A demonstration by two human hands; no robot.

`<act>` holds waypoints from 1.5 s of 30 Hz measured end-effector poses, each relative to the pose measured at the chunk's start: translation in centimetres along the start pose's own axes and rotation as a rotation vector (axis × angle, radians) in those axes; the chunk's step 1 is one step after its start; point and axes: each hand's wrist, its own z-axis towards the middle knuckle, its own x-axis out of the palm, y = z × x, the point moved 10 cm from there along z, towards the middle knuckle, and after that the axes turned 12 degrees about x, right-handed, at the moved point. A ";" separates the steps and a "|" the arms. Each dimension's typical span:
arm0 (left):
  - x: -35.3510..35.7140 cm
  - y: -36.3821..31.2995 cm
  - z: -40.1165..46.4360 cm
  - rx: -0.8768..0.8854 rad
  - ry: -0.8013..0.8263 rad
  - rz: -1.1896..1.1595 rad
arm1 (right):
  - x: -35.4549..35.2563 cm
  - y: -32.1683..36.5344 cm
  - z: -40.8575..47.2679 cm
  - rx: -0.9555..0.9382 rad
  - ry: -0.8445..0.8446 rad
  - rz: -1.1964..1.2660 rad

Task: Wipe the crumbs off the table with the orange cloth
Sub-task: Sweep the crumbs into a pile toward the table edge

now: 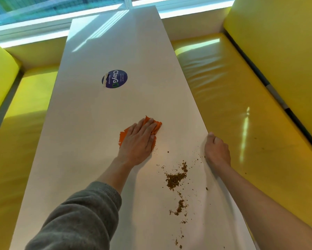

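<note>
Orange cloth (156,127), crumpled, under left hand (137,143)

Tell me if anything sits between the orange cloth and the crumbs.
Nothing visible does. The left hand presses the orange cloth flat on the table; bare tabletop separates it from the crumbs.

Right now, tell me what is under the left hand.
The left hand presses flat on the orange cloth, whose edges stick out beyond the fingers. Whether crumbs lie beneath the cloth is hidden; the visible crumbs sit beside it on the table.
</note>
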 end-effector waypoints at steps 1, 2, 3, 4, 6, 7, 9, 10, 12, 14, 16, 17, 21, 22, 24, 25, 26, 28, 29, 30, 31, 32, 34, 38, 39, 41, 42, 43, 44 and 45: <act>0.3 -1.0 0.0 0.025 0.013 0.001 | 0.0 -0.1 0.0 -0.002 0.002 -0.003; 0.5 -1.9 -0.2 0.049 0.023 0.004 | 0.0 -0.1 -0.1 -0.005 0.005 -0.006; 0.7 -2.8 -0.4 0.066 0.027 0.006 | 0.0 -0.2 -0.2 -0.009 0.007 -0.010; 0.8 -3.7 -0.6 0.082 0.028 0.007 | -0.1 -0.3 -0.4 -0.017 0.007 -0.016; 1.1 -5.6 -1.1 0.120 0.034 0.008 | -0.3 -0.6 -0.8 -0.036 0.007 -0.031; 1.4 -6.5 -1.4 0.140 0.038 0.010 | -0.3 -0.7 -1.0 -0.047 0.007 -0.040; 1.6 -8.0 -2.0 0.167 0.039 0.005 | -0.4 -0.9 -1.3 -0.055 0.003 -0.057; 1.7 -8.5 -2.3 0.176 0.040 0.000 | -0.5 -1.1 -1.5 -0.055 0.002 -0.064; 2.1 -9.8 -3.1 0.200 0.057 0.002 | -0.5 -1.4 -1.7 -0.062 0.011 -0.066; 2.4 -11.0 -3.8 0.225 0.073 0.014 | -0.5 -1.8 -2.0 -0.067 0.021 -0.062; 2.4 -12.0 -4.4 0.253 0.080 0.009 | -0.6 -2.1 -2.2 -0.066 0.020 -0.065; 2.4 -12.5 -4.7 0.274 0.085 0.004 | -0.7 -2.2 -2.4 -0.064 0.016 -0.065; 2.7 -14.3 -5.6 0.346 0.101 -0.022 | -0.9 -3.0 -3.0 -0.051 0.016 -0.078; 2.5 -14.4 -5.4 0.346 0.091 -0.048 | -1.0 -3.3 -3.0 -0.051 0.017 -0.076; 1.8 -14.2 -4.9 0.310 0.038 -0.113 | -1.0 -3.6 -3.2 -0.053 0.020 -0.077; 1.1 -13.8 -4.5 0.283 -0.012 -0.137 | -1.0 -3.7 -3.2 -0.053 0.022 -0.078; 0.2 -13.3 -4.0 0.256 -0.077 -0.155 | -1.0 -3.7 -3.3 -0.053 0.021 -0.076; -1.4 -12.1 -2.7 0.191 -0.193 -0.179 | -1.0 -3.7 -3.3 -0.051 0.018 -0.076; -1.8 -11.4 -1.9 0.155 -0.209 -0.184 | -1.1 -3.8 -3.3 -0.051 0.019 -0.075; -1.8 -10.7 -1.1 0.119 -0.192 -0.181 | -1.1 -3.7 -3.3 -0.050 0.020 -0.073; -1.5 -10.0 -0.2 0.087 -0.152 -0.165 | -1.1 -3.7 -3.3 -0.051 0.022 -0.068; -0.9 -9.4 0.4 0.058 -0.105 -0.136 | -1.1 -3.7 -3.4 -0.052 0.027 -0.064; 0.6 -8.2 1.2 0.011 -0.019 -0.072 | -1.2 -3.8 -3.5 -0.053 0.028 -0.060; 2.2 -7.9 2.0 -0.012 0.048 -0.056 | -1.4 -4.4 -3.9 -0.050 0.024 -0.076; 2.3 -8.3 2.2 0.003 0.057 -0.055 | -1.5 -4.5 -4.0 -0.049 0.024 -0.075; 2.5 -9.5 2.6 0.049 0.085 -0.052 | -1.6 -4.7 -4.2 -0.048 0.020 -0.074; 2.6 -10.2 2.7 0.077 0.100 -0.048 | -1.7 -4.8 -4.2 -0.043 0.019 -0.077; 2.7 -11.0 2.6 0.107 0.113 -0.047 | -1.7 -4.9 -4.3 -0.038 0.019 -0.081; 2.8 -11.8 2.4 0.138 0.122 -0.048 | -1.7 -5.0 -4.4 -0.036 0.020 -0.084; 2.9 -12.6 2.1 0.168 0.127 -0.051 | -1.7 -5.1 -4.4 -0.035 0.018 -0.086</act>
